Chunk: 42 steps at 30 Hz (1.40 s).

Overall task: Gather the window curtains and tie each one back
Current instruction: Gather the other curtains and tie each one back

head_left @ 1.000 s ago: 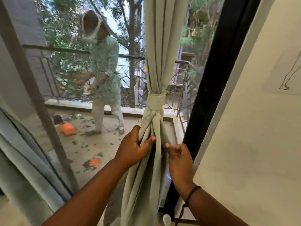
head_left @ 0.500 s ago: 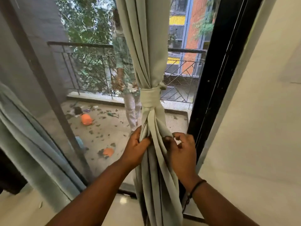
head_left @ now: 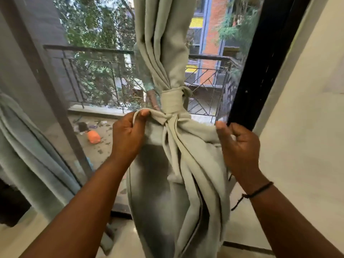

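Note:
A pale green curtain (head_left: 163, 43) hangs in front of the window, gathered and bound by a tie-back band (head_left: 170, 102) of the same cloth. Below the band the fabric spreads sideways between my hands. My left hand (head_left: 128, 135) pinches a fold of the curtain just left of the knot. My right hand (head_left: 238, 144) grips the fabric's right edge, fingers curled, thumb up. A second curtain (head_left: 28, 155) in a bluer green hangs loose at the far left.
A black window frame (head_left: 260, 62) stands right of the curtain, with a cream wall (head_left: 307, 127) beyond it. Through the glass, a railed balcony (head_left: 93, 51) holds litter and an orange object (head_left: 94, 136). A person (head_left: 147, 86) stands partly hidden behind the curtain.
Both hands have risen to just below the band and moved apart, pulling the lower fabric out sideways. The view has come closer to the curtain.

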Available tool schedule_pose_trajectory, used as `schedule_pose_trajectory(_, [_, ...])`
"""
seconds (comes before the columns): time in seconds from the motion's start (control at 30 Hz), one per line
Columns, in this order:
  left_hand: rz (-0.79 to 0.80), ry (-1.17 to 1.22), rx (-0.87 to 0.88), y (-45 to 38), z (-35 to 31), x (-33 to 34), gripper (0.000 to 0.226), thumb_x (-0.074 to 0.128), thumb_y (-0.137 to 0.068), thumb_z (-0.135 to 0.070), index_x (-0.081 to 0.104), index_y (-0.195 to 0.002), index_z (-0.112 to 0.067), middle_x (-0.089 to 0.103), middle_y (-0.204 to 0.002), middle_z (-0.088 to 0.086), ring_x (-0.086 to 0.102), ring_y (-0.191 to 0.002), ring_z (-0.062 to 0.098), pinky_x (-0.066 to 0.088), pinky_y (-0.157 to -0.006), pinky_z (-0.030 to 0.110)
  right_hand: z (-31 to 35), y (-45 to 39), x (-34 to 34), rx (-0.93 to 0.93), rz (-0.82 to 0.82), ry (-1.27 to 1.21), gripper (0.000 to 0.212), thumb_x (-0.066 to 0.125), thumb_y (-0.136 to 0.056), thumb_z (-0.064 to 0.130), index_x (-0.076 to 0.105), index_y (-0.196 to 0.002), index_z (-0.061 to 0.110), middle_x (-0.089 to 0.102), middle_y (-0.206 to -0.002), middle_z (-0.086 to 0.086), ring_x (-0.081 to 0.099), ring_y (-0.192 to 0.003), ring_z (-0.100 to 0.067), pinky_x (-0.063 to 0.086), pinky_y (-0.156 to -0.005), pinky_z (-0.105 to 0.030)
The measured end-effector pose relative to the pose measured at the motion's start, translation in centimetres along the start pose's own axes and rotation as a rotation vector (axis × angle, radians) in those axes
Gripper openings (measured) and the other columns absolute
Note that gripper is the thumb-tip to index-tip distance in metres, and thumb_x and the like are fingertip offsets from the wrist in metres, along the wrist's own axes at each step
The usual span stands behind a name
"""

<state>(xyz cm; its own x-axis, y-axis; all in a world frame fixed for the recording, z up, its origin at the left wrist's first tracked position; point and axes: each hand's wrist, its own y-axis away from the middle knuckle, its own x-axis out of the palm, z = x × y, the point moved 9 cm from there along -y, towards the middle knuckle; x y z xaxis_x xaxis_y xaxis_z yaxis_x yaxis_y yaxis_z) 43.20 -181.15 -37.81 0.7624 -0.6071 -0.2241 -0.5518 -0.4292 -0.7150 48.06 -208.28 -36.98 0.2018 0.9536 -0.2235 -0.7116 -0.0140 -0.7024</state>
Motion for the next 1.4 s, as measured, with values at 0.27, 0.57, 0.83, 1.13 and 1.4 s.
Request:
schedule_pose_trajectory(0.27, [0.349, -0.378, 0.181, 3.0, 5.0, 1.6, 0.067, 0.020, -0.085, -0.055, 0.062, -0.085, -0.004, 0.064, -0.073, 0.019, 0.061, -0.065, 0.035, 0.050, -0.058, 0.040, -2.9, 5.9, 3.8, -0.166, 0.123, 0.510, 0.057, 0.020, -0.097, 0.056, 0.020, -0.048, 0.026, 0.029, -0.041, 0.007, 0.030, -0.041, -0.010, 0.020, -0.043, -0.017])
schedule_pose_trajectory(0.57, [0.427, -0.434, 0.295, 0.6, 4.9, 1.7, 0.067, 0.017, -0.080, -0.055, 0.058, -0.083, -0.003, 0.064, -0.076, 0.024, 0.061, -0.070, 0.038, 0.035, -0.056, 0.034, -5.9, 7.2, 2.6, -0.049, 0.078, 0.540, 0.063, 0.018, -0.096, 0.057, 0.036, -0.051, 0.017, 0.041, -0.045, -0.002, 0.041, -0.040, -0.021, 0.029, -0.041, -0.028])
schedule_pose_trajectory(0.83, [0.532, -0.166, -0.058, 2.8, 4.8, 3.0, 0.063, 0.026, -0.082, -0.065, 0.064, -0.097, -0.015, 0.067, -0.082, 0.006, 0.060, -0.073, 0.019, 0.041, -0.063, 0.030, -4.5, 8.0, 4.4, -0.051, 0.161, 0.306, 0.052, 0.021, -0.095, 0.060, 0.036, -0.054, 0.032, 0.041, -0.048, 0.009, 0.046, -0.049, -0.016, 0.029, -0.047, -0.009])
schedule_pose_trajectory(1.13, [0.540, 0.610, -0.413, -1.2, -4.1, 4.4, 0.068, 0.037, -0.070, -0.080, 0.063, -0.102, -0.026, 0.068, -0.103, -0.003, 0.065, -0.099, 0.019, 0.054, -0.077, 0.029, 3.0, 0.8, 3.3, 0.003, 0.081, -0.184, 0.031, 0.055, -0.080, 0.052, 0.059, -0.087, 0.022, 0.061, -0.081, 0.006, 0.058, -0.071, -0.003, 0.045, -0.063, -0.012])
schedule_pose_trajectory(1.4, [0.311, 0.525, -0.333, -6.1, -7.7, 3.3, 0.015, 0.054, -0.092, -0.038, 0.056, -0.101, -0.026, 0.065, -0.097, 0.005, 0.065, -0.077, 0.012, 0.052, -0.064, 0.022, 12.5, -8.5, 4.8, -0.093, -0.036, 0.012, 0.033, 0.059, -0.083, 0.054, 0.055, -0.094, 0.023, 0.062, -0.082, 0.008, 0.061, -0.075, -0.007, 0.050, -0.066, -0.026])
